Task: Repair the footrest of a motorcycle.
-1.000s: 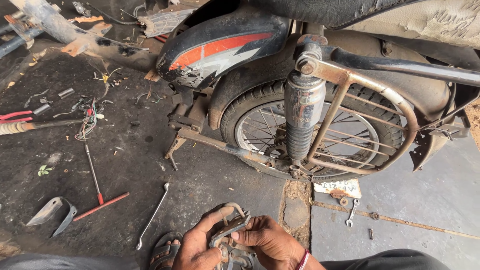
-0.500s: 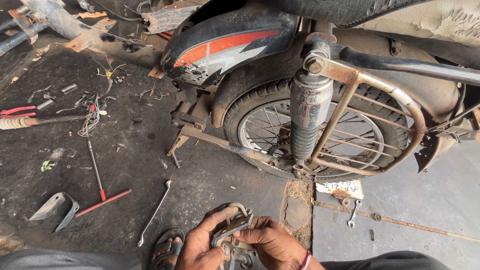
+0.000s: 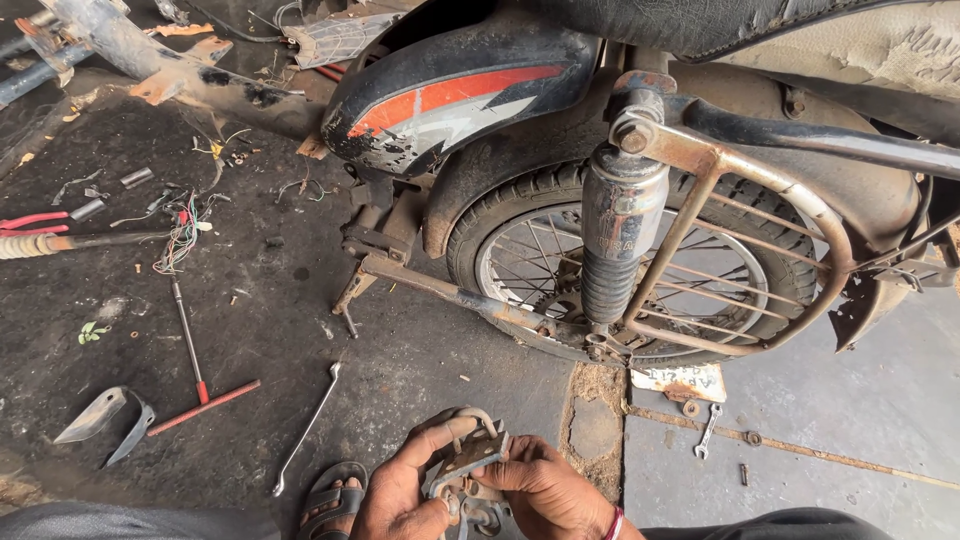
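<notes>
Metal bracket part (image 3: 468, 460), greasy and grey, sits at the bottom centre of the frame, clasped between both my hands just above the dark workshop floor (image 3: 250, 330). My left hand (image 3: 405, 490) has its grip wrapped around the part's left edge, fingers curled over the top, and my right hand (image 3: 545, 490) pinches it from the right with the thumb pressed on its flat face. A sandalled foot (image 3: 335, 497) shows just left of my left hand. Near it, a long slim spanner (image 3: 308, 428) lies on the floor. Further left lie a red-handled T-tool (image 3: 195, 375) and a bent metal scrap (image 3: 100, 422). Filling the upper right is a motorcycle rear wheel (image 3: 620, 270) with its shock absorber (image 3: 617, 235) and rusty guard frame (image 3: 760, 230). A small spanner (image 3: 707, 430) lies on the paler floor at lower right
</notes>
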